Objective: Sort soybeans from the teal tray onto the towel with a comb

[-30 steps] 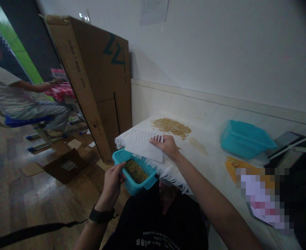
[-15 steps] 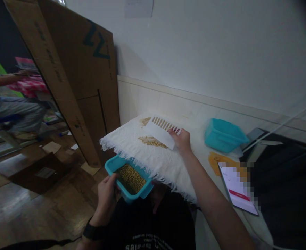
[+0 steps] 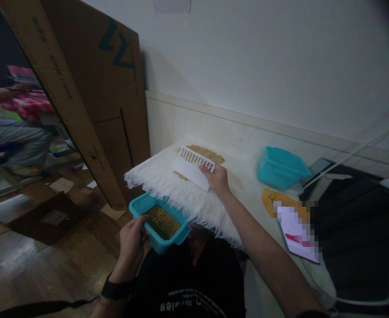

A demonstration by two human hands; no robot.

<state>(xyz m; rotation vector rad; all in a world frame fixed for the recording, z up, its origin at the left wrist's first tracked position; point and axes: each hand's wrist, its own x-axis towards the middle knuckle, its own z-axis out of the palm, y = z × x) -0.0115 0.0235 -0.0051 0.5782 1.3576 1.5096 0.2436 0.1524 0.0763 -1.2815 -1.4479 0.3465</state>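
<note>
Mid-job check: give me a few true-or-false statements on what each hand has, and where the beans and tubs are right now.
1. The left hand holds a teal tub with beans in it below the table edge. True.
2. The right hand rests on a metal spoon. False: it holds a white toothed scraper on the white cloth.
3. A bean pile lies on the cloth just beyond the scraper. True.
4. The second teal tub sits on the floor. False: it stands on the table, to the right of the right hand.
</note>
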